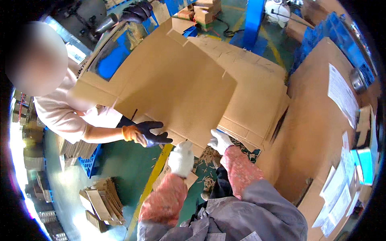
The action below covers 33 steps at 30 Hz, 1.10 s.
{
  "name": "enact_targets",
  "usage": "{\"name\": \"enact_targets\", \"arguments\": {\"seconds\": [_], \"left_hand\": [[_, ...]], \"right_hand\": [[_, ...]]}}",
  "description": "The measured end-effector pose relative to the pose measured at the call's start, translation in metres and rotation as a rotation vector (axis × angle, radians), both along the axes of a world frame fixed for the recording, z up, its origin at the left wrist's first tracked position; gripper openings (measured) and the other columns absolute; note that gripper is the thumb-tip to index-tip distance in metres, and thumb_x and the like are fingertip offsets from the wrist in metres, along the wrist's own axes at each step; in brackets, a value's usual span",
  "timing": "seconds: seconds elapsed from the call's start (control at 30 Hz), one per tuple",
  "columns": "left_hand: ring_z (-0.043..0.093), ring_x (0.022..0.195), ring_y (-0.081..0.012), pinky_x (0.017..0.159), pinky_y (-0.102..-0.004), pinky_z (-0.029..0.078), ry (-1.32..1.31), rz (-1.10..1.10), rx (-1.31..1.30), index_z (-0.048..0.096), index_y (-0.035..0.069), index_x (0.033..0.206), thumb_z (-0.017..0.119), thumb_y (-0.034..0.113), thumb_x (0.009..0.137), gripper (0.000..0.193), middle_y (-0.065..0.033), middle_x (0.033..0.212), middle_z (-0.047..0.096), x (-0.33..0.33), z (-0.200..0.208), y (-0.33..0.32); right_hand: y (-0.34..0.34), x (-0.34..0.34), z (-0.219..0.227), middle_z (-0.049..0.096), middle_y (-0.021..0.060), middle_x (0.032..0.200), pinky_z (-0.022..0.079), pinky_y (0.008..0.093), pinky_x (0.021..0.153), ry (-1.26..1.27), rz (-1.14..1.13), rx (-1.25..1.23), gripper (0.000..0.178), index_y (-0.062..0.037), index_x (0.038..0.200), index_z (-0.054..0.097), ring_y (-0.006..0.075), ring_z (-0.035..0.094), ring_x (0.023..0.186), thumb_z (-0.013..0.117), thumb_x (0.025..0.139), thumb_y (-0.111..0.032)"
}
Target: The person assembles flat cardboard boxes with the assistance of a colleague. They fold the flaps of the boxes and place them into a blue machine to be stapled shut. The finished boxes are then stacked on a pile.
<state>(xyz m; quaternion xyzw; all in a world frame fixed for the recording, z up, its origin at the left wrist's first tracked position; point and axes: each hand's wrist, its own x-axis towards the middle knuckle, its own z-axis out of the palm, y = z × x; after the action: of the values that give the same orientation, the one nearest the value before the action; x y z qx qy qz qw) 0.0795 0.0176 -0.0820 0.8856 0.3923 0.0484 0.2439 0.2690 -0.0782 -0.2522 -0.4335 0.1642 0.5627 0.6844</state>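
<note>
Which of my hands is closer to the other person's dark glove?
Left. Your left hand is beside the dark glove, slightly lower; your right hand is farther off, to the right.

Glossy green floor (128, 172) with a yellow stripe (154, 176), blue pillar (253, 24) beyond, white glare lower left.

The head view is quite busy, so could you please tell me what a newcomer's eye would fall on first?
Probably the large, flat brown cardboard sheet in the middle, with the person's white-gloved left hand and white-gloved right hand at its near edge. Next, left of these, comes a co-worker's dark-gloved hand, fingers spread. At the top, a thick, bright blue upright post stands out.
</note>
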Motion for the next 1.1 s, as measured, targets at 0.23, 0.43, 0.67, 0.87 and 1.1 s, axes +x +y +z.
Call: {"name": "enact_targets", "arguments": {"seconds": [0.23, 0.43, 0.67, 0.87, 1.1], "left_hand": [[0.059, 0.101, -0.0363, 0.086, -0.0438, 0.052, -0.053, -0.727, 0.446, 0.060, 0.005, 0.118, 0.069, 0.017, 0.067, 0.053, -0.0130, 0.118, 0.061, 0.021, 0.116, 0.018], [0.064, 0.091, -0.0364, 0.071, -0.0469, 0.052, -0.463, -0.441, 0.346, 0.062, 0.002, 0.112, 0.071, 0.019, 0.075, 0.042, -0.0159, 0.101, 0.066, 0.033, 0.151, 0.020], [0.066, 0.097, -0.0201, 0.084, -0.0352, 0.052, -1.342, 0.299, -0.633, 0.065, -0.005, 0.120, 0.068, 0.013, 0.090, 0.035, -0.0036, 0.104, 0.070, 0.000, 0.217, -0.010], [0.065, 0.105, -0.0185, 0.093, -0.0342, 0.051, -1.408, 0.548, -0.805, 0.064, 0.001, 0.121, 0.067, 0.021, 0.095, 0.034, -0.0080, 0.115, 0.068, -0.014, 0.242, 0.057], [0.052, 0.123, -0.0166, 0.107, -0.0338, 0.040, -1.296, 0.430, -0.276, 0.052, -0.002, 0.139, 0.058, 0.022, 0.100, 0.047, -0.0088, 0.133, 0.060, -0.033, 0.194, 0.038]], "right_hand": [[-0.005, 0.021, 0.152, 0.070, 0.0108, 0.106, 0.056, 0.0356, 0.072, -0.456, -0.002, 0.053, 0.039, 0.0022, 0.115, 0.064, 0.0198, 0.068, 0.088, 0.075, 0.088, -0.023], [-0.004, 0.047, 0.306, 0.069, 0.0117, 0.102, 0.054, 0.0359, 0.081, -0.846, 0.196, 0.358, 0.026, 0.0017, 0.109, 0.066, 0.0225, 0.066, 0.094, 0.065, 0.092, -0.017], [0.080, 0.254, 0.413, 0.062, 0.0145, 0.132, 0.045, 0.0333, 0.101, -1.775, -0.468, 0.204, 0.062, 0.0029, 0.136, 0.057, 0.0230, 0.058, 0.120, 0.069, 0.094, -0.041], [0.182, 0.289, 0.457, 0.073, 0.0107, 0.107, 0.051, 0.0324, 0.082, -1.621, 0.227, 0.176, 0.053, 0.0057, 0.116, 0.070, 0.0182, 0.067, 0.093, 0.077, 0.086, -0.038], [0.274, 0.302, 0.503, 0.074, 0.0156, 0.109, 0.051, 0.0348, 0.085, -1.798, 0.447, 0.011, 0.057, 0.0067, 0.113, 0.072, 0.0223, 0.069, 0.096, 0.081, 0.082, -0.040]]}}
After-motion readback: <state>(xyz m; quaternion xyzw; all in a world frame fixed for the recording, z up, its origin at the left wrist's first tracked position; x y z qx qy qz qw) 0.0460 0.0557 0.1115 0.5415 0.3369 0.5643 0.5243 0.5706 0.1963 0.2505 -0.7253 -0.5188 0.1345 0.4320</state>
